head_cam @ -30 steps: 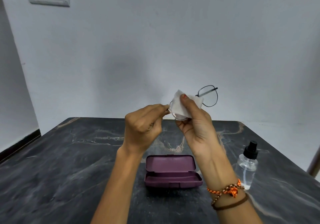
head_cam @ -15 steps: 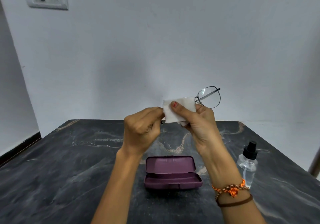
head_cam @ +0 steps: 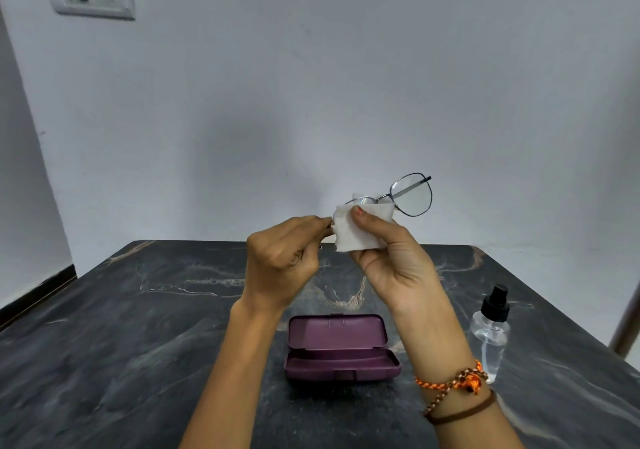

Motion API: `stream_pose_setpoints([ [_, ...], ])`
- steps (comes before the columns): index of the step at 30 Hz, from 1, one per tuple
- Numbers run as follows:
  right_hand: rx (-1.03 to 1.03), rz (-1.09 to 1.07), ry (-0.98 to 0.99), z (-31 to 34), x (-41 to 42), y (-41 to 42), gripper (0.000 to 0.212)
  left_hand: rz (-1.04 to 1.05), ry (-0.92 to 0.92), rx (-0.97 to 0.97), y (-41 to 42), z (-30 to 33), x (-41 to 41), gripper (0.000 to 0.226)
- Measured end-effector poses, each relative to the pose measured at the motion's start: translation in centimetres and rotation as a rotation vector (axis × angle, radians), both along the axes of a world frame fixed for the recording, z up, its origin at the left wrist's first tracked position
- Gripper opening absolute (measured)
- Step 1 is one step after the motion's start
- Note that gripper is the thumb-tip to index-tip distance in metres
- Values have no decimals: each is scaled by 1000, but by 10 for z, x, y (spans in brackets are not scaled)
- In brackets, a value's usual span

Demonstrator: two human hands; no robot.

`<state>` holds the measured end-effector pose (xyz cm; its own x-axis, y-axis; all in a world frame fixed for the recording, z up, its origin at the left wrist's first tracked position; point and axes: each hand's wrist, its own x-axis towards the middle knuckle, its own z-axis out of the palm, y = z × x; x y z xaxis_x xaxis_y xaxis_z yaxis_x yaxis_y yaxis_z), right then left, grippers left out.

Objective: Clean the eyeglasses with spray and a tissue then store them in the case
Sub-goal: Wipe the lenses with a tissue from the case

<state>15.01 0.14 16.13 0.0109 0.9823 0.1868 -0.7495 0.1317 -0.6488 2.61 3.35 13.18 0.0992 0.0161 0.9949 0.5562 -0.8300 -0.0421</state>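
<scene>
Left hand (head_cam: 284, 261): closed, pinching the left end of the eyeglasses (head_cam: 410, 195).
Right hand (head_cam: 391, 258): gripping the white tissue (head_cam: 353, 232), thumb pressing it over one lens.
Eyeglasses: held up above the surface (head_cam: 138, 327), other lens bare.
Case (head_cam: 341, 348): purple, open, on the surface below the hands.
Spray bottle (head_cam: 491, 330): upright, right of the case.

Both forearms rise from near edge, converging mid-frame, hands held up off the surface. Left hand (head_cam: 282, 263): back twd camera, fingers curled tight, thumb + index tips pinched at its far right side. Right hand (head_cam: 394, 258): palm twd camera, wrist bent slightly left, thumb laid across front, fingers wrapped behind. Hands just beside each other, fingertips nearly meeting. Right wrist wears orange cord, bead string + brown band.
</scene>
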Motion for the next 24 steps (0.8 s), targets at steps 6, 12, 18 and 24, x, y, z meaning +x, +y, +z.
stream_pose_setpoints([
  [6, 60, -62, -134, -2, -3, 0, 16, 4, -43, 21, -1, 2, -1, 8],
  [12, 29, -195, -356, -4, 4, -1, 4, 2, -32, 32, -2, 1, 2, 13],
  [18, 14, -162, -340, -5, 2, 0, 7, 25, -57, 27, 3, 0, -5, 4],
  [24, -64, -141, -87, -3, -5, 2, 22, -4, -38, 21, 2, 1, -3, 8],
])
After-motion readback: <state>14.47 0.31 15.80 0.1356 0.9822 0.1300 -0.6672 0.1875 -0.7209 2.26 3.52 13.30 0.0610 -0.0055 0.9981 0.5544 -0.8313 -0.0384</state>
